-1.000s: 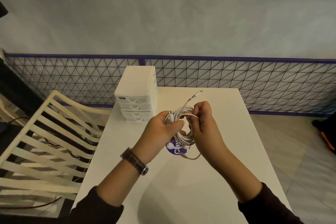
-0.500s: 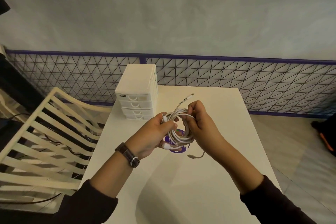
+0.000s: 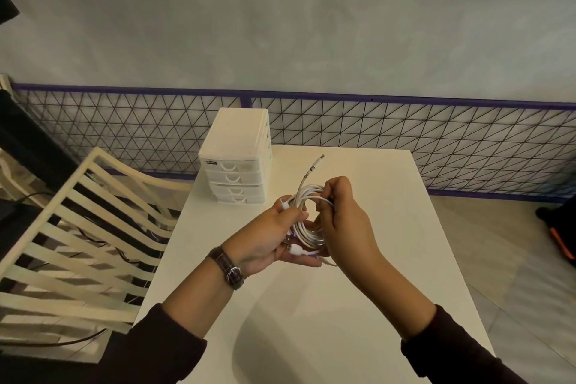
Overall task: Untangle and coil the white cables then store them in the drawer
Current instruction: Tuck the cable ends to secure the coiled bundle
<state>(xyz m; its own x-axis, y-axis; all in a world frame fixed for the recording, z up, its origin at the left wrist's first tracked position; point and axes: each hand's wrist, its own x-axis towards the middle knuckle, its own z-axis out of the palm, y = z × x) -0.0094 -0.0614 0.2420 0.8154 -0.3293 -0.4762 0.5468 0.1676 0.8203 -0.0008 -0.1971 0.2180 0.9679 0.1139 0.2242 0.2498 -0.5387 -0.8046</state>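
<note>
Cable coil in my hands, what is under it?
The left hand holds the cable coil from below, above the white table. Bits of something purple peek out beneath; the rest is covered by coil and fingers.

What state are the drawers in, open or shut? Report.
Shut: every visible front of the drawer unit sits flush with the others, none pulled out.

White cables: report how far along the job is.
Done: the white cables are wound into a coil. In hand: left hand and right hand both grip it above the table, one plug end sticking out loose. Left: the drawer unit looks shut, nothing stored.
</note>
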